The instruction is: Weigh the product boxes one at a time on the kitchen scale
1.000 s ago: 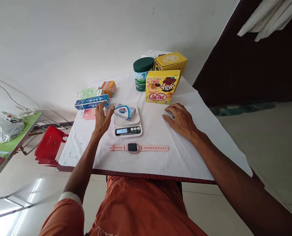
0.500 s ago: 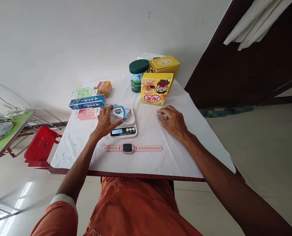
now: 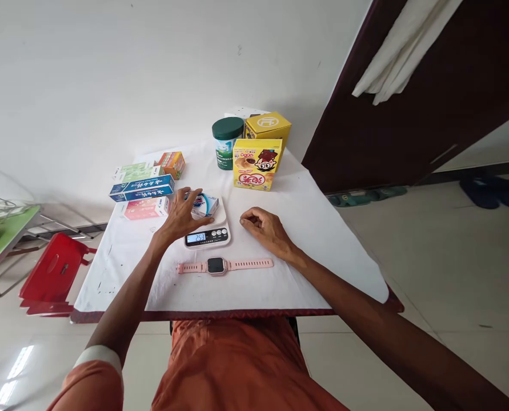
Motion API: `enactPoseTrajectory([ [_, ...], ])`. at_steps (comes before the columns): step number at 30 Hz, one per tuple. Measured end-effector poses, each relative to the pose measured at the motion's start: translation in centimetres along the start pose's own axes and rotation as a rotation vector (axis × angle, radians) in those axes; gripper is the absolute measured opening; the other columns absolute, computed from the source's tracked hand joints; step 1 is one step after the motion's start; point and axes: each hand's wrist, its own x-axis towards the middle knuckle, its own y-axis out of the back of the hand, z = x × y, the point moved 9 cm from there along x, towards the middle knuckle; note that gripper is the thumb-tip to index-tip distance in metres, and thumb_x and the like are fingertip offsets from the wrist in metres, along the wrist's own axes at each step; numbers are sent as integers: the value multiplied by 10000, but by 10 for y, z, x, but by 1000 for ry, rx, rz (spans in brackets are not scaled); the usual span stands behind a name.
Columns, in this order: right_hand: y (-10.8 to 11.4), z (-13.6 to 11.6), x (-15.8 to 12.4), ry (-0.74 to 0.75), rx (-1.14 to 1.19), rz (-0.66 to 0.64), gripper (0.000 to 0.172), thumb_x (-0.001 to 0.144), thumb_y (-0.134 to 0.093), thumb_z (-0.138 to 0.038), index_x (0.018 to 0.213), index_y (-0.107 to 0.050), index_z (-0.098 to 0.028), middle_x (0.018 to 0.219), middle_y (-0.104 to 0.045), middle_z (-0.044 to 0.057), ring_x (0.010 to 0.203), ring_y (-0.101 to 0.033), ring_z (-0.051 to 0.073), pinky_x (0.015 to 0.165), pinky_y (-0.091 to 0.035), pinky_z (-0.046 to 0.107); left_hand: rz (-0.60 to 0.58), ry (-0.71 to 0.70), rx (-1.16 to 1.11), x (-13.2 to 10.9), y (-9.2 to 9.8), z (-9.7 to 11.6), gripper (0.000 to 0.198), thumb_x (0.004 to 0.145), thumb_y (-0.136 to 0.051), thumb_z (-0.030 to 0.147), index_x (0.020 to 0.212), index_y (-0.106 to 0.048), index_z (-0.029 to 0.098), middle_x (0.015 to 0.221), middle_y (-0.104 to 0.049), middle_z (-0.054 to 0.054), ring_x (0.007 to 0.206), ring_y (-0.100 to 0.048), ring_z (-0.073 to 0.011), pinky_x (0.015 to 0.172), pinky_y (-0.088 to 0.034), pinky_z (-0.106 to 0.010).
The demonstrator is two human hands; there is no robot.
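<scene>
A blue-and-white soap box [image 3: 205,204] is carried on the platform of a white digital kitchen scale [image 3: 207,236] at the centre of the frame, where the digits 253 are shown on the display. The near left end of the box is covered by the left hand [image 3: 180,217], its grip spread wide with the thumb along the lower edge and the fingers at the upper left; whether the box is firmly held cannot be told. The right hand [image 3: 266,231] is rested to the right of the scale, its grip loosely curled; whether anything is held inside cannot be told. Below the scale, a pink-strapped smartwatch [image 3: 215,265] is laid flat across the white-covered tabletop [image 3: 301,279]. To the left of the left hand, a blue box [image 3: 143,187] is placed between a pink box [image 3: 145,209] and a green box [image 3: 138,171], with an orange box [image 3: 173,164] beyond. Toward the upper centre, a green-lidded canister [image 3: 226,142] is stood beside a yellow snack box [image 3: 256,165], behind which another yellow box [image 3: 273,124] is partly hidden.
</scene>
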Motion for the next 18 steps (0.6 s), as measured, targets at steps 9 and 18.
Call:
enactPoseTrajectory([
  [9,-9,-8,-2,118,-65,-16,142,903,-614,-293,772,-628,-240,831,-708,29,733,-630,178,720,-518,327,112,-21,-24,22,27,41,806,654,-987,401,1349,-607,253,1348,-519,-125,1326,-571,-358,1176,-512,-562],
  [18,-10,-20,-10,262,-291,29,212,899,-590,-243,688,-579,-241,671,-650,25,623,-566,184,688,-440,344,-27,-183,-156,66,-30,121,838,639,-1005,446,1356,-618,248,1316,-530,-113,1265,-600,-336,1121,-559,-533],
])
